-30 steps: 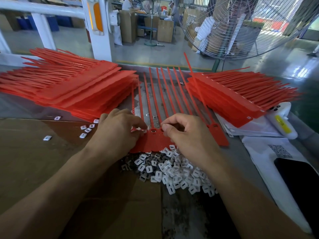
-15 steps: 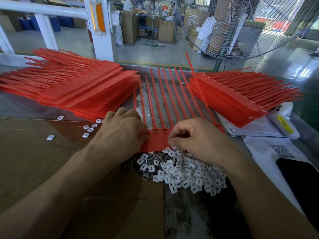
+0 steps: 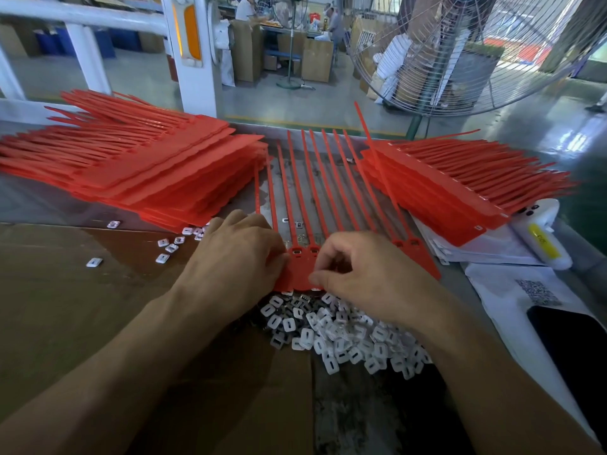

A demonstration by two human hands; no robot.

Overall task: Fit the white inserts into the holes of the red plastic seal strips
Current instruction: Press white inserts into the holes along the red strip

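A row of joined red seal strips (image 3: 297,270) lies flat in front of me, tails pointing away and tag ends toward me. My left hand (image 3: 236,257) grips the left side of the tags with curled fingers. My right hand (image 3: 368,274) hovers over the tags' right part, thumb and forefinger pinched together at the near edge, apparently on a small white insert. Two holes near the tag tops show between my hands. A heap of white inserts (image 3: 345,336) lies just below the tags.
Tall stacks of red strips sit at the left (image 3: 157,178) and right (image 3: 443,192). Loose inserts (image 3: 170,247) are scattered on the brown cardboard (image 3: 65,307). At the right lie a white bottle (image 3: 542,234), papers (image 3: 512,297) and a black phone (image 3: 574,349). Behind stands a large fan (image 3: 460,54).
My right hand dropped from the tag holes to the insert heap, then rose back to the tags' near edge. My left hand stayed on the strips.
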